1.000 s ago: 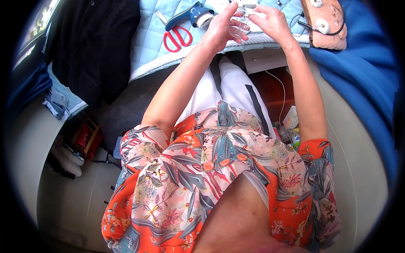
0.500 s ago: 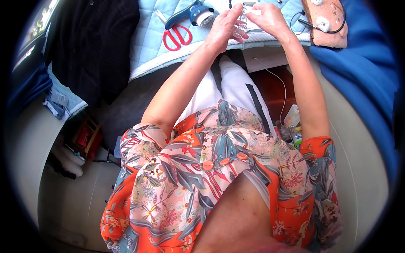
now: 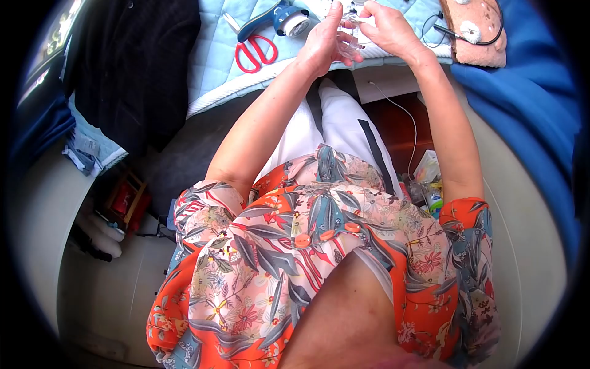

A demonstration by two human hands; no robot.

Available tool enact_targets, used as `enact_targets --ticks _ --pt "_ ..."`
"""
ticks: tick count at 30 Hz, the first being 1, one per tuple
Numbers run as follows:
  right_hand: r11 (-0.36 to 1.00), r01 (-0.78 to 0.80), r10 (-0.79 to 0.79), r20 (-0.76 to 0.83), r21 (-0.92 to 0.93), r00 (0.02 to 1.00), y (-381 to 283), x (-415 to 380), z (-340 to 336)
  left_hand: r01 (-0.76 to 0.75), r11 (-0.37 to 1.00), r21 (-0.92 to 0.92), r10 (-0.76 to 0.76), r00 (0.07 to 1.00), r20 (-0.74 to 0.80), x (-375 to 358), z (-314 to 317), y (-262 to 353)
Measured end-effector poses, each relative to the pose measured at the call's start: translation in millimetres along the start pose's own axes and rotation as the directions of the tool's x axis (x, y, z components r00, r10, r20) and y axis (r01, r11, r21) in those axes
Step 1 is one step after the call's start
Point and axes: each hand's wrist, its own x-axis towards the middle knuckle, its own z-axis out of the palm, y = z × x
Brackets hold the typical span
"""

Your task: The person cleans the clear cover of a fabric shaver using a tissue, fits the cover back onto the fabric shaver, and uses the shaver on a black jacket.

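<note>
At the top of the head view, my left hand (image 3: 322, 48) is closed around a clear plastic piece (image 3: 349, 47), shaped like a small cup. My right hand (image 3: 392, 29) is beside it with bent fingers pinched together at the upper part of the piece. Whatever sits between those fingertips is too small to make out. Left of my hands, a blue fabric shaver (image 3: 270, 22) with a round pale head lies on the light blue quilted cover (image 3: 212, 61). Red-handled scissors (image 3: 255, 54) lie just below it.
Dark-framed glasses (image 3: 435, 31) rest against a pinkish-brown plush cushion (image 3: 482, 46) on the right. Blue cloth (image 3: 522, 111) hangs beyond it. A black garment (image 3: 135, 67) drapes over the left side. A white cable (image 3: 409, 117) hangs below the cover's edge.
My right hand has shifted slightly down and left, its fingers more curled over the clear piece. My left fingers have spread a little around it.
</note>
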Motion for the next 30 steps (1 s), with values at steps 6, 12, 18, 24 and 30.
enact_targets --ticks 6,12,18,24,30 --pt "0.999 0.034 -0.034 -0.006 0.012 0.999 -16.8 -2.6 -9.0 0.050 0.990 0.135 -0.048 0.999 -0.018 -3.4 0.9 4.4" --pt "0.998 0.026 -0.028 0.022 0.062 0.999 -20.3 -4.3 -11.5 0.089 0.987 0.136 -0.085 0.996 -0.035 -5.3 2.5 6.4" --pt "0.974 0.085 -0.096 0.046 0.209 0.994 -29.6 -8.5 -14.9 0.142 0.982 0.128 -0.150 0.987 0.055 -2.4 2.1 9.8" --pt "0.953 0.092 -0.125 0.097 0.290 0.987 -28.0 -8.2 -21.1 0.159 0.979 0.126 -0.172 0.981 0.093 8.5 -4.5 3.8" --pt "0.982 0.094 -0.105 0.064 0.163 0.992 -16.5 -10.1 -20.7 0.144 0.987 0.076 -0.153 0.981 0.122 22.7 -11.9 1.0"
